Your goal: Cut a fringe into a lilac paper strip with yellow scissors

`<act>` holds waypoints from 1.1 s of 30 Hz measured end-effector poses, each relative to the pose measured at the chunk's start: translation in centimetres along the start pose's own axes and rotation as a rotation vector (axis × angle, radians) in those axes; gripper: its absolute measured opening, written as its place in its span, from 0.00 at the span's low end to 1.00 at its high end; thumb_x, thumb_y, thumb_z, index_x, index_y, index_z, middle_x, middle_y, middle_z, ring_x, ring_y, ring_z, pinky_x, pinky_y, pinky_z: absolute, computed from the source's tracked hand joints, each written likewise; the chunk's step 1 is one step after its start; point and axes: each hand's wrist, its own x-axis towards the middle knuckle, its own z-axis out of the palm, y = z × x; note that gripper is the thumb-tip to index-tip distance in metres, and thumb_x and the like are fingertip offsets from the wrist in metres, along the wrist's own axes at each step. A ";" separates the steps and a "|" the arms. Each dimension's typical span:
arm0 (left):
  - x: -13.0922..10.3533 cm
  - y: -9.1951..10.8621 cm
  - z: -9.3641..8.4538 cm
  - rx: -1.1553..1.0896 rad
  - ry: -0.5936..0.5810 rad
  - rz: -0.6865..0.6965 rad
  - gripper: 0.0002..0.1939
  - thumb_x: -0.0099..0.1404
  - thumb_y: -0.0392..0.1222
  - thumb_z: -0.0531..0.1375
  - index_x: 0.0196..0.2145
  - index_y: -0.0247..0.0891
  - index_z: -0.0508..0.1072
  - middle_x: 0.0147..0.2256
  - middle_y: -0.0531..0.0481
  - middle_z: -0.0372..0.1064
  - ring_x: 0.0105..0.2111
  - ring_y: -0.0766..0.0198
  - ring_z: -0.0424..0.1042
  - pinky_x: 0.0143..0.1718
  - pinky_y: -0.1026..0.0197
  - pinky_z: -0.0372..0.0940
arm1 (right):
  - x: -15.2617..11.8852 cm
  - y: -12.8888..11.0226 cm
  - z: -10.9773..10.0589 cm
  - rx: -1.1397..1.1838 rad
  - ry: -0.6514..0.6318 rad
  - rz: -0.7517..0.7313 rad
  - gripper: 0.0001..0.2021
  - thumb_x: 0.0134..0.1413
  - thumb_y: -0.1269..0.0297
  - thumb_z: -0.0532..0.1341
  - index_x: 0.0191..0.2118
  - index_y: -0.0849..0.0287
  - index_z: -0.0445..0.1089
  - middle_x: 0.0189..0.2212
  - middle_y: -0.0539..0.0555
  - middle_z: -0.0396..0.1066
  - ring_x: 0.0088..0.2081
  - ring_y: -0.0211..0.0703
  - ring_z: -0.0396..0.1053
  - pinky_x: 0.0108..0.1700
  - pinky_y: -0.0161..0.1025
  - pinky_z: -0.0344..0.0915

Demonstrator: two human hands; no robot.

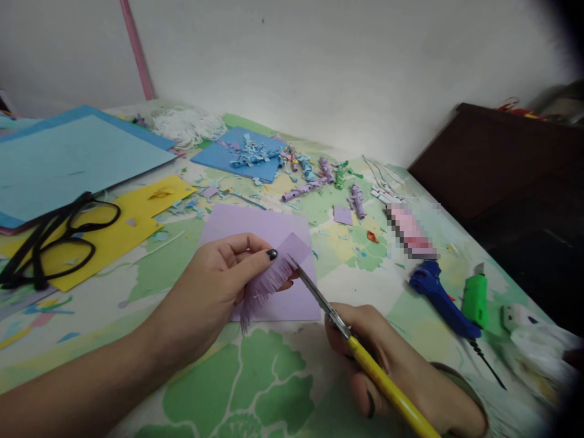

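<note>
My left hand [228, 267] pinches a purple paper strip [274, 271] between thumb and fingers. One long edge of the strip is cut into a fine fringe that hangs down; its upper right end is uncut. In my right hand [365, 353] is a pair of scissors [319, 298] with yellow handles, fingers closed around them. The scissor tips meet the strip's edge close to my left fingertips; whether the blades are apart is hard to make out. Beneath both lies a larger purple sheet [255, 222] on the patterned tablecloth.
To the left lie black glasses [75, 225], yellow paper [137, 210] and light blue sheets [77, 149]. Curled paper pieces [314, 185] and a blue pad [205, 157] sit behind. At right are a blue glue gun [444, 301], a green cutter [475, 298] and a pixelated pink item [410, 231].
</note>
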 end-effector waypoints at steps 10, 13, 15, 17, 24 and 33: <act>-0.1 0.0 0.2 0.025 0.006 -0.005 0.04 0.60 0.37 0.64 0.28 0.36 0.73 0.28 0.49 0.78 0.31 0.64 0.76 0.33 0.66 0.69 | -0.1 -0.2 0.1 -0.024 -0.003 0.034 0.26 0.44 0.40 0.64 0.23 0.55 0.52 0.21 0.44 0.50 0.21 0.34 0.48 0.21 0.32 0.49; -0.1 0.0 0.1 0.033 0.015 -0.008 0.04 0.59 0.38 0.64 0.28 0.36 0.74 0.29 0.48 0.78 0.32 0.62 0.76 0.33 0.66 0.68 | -0.2 -0.1 0.1 -0.035 -0.005 0.050 0.25 0.43 0.44 0.66 0.23 0.55 0.51 0.20 0.44 0.50 0.21 0.35 0.50 0.21 0.32 0.50; -0.2 0.0 0.1 0.028 0.013 -0.003 0.04 0.59 0.39 0.64 0.28 0.36 0.74 0.29 0.48 0.78 0.32 0.62 0.76 0.33 0.66 0.68 | -0.3 -0.2 0.1 -0.032 -0.010 0.050 0.25 0.42 0.47 0.68 0.23 0.55 0.51 0.20 0.45 0.51 0.22 0.35 0.51 0.22 0.33 0.51; -0.1 -0.1 0.2 0.019 0.011 -0.002 0.05 0.59 0.39 0.65 0.28 0.36 0.74 0.29 0.49 0.78 0.32 0.63 0.76 0.33 0.66 0.68 | -0.3 -0.2 0.1 -0.010 -0.017 0.052 0.24 0.42 0.48 0.68 0.23 0.55 0.52 0.20 0.45 0.51 0.22 0.36 0.51 0.22 0.32 0.52; 0.0 -0.2 0.2 0.019 0.000 -0.002 0.04 0.59 0.38 0.65 0.28 0.36 0.75 0.30 0.48 0.78 0.33 0.63 0.76 0.33 0.66 0.68 | -0.2 -0.5 0.1 -0.013 -0.023 0.041 0.27 0.44 0.38 0.64 0.24 0.55 0.53 0.21 0.46 0.52 0.22 0.36 0.50 0.21 0.33 0.52; -0.1 -0.1 0.2 0.033 0.000 -0.019 0.04 0.59 0.39 0.64 0.29 0.36 0.74 0.30 0.48 0.79 0.33 0.63 0.77 0.33 0.67 0.68 | -0.2 -0.2 0.4 0.025 -0.001 0.063 0.28 0.42 0.40 0.66 0.23 0.55 0.51 0.20 0.44 0.51 0.20 0.34 0.50 0.21 0.32 0.52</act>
